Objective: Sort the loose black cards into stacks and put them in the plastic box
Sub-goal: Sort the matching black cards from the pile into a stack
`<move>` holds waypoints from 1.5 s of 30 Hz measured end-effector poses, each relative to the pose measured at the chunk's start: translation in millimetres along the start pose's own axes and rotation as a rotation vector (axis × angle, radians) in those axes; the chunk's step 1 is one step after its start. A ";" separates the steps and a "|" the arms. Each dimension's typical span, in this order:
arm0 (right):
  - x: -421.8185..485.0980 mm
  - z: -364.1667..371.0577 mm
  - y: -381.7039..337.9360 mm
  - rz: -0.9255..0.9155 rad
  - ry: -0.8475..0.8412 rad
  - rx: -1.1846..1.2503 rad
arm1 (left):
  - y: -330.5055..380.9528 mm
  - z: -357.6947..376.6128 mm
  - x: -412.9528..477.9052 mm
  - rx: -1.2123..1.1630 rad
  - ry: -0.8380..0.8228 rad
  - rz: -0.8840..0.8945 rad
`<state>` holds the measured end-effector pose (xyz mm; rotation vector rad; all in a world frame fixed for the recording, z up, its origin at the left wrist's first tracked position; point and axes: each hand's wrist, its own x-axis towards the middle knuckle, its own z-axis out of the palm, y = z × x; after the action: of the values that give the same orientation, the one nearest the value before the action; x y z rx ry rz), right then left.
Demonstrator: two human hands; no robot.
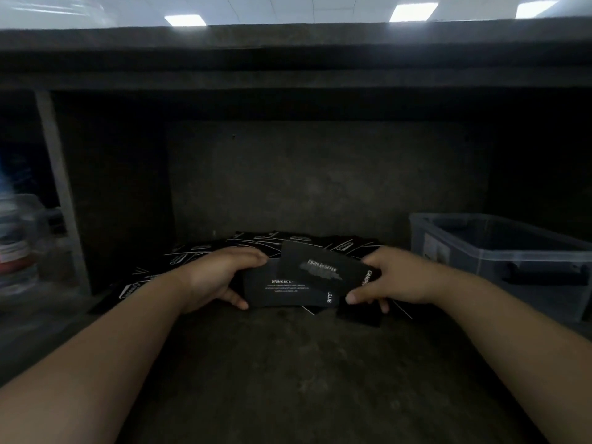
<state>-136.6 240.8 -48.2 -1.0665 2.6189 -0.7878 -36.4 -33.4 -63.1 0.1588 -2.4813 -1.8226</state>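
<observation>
- The held cards (283, 291) are a small bunch of black cards raised just above the loose pile (192, 256), to the left of the plastic box (480, 261) and apart from it.
- The lower card lies with its long axis running left to right, pointing roughly toward the plastic box. Its white print faces up and reads upright to the person.
- The top card (323, 270) is skewed on it. Its long edge slants down toward the box side, and the end nearest the box carries print running along the short edge.
- The left hand (217, 277) grips the end of the bunch farthest from the plastic box, fingers curled over the far edge and thumb on the near edge.
- The right hand (394, 277) pinches the end of the top card nearest the box, thumb on the near edge.
- To do this step well, I judge the top card should be turned until its edges match the card below. Then check that the print faces the same way and tap the long edges flush before adding more.
- The loose pile is spread on the dark surface (288, 363) on the side away from the box opening. The box looks empty, though its inside is dim.
</observation>
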 end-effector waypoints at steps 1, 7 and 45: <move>0.2 -0.4 0.9 0.009 0.004 0.012 | 0.6 0.3 -0.6 -0.007 -0.001 -0.002; 3.3 8.2 -8.4 -0.057 0.097 0.242 | 3.6 -0.3 -6.3 0.192 -0.081 0.058; -10.1 -16.5 -24.5 -0.491 0.926 0.699 | -1.2 4.1 3.9 -0.013 -0.055 0.053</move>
<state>-121.1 239.8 -21.0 -1.2997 2.2172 -2.5705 -40.7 -30.4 -65.6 0.0420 -2.4831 -1.8467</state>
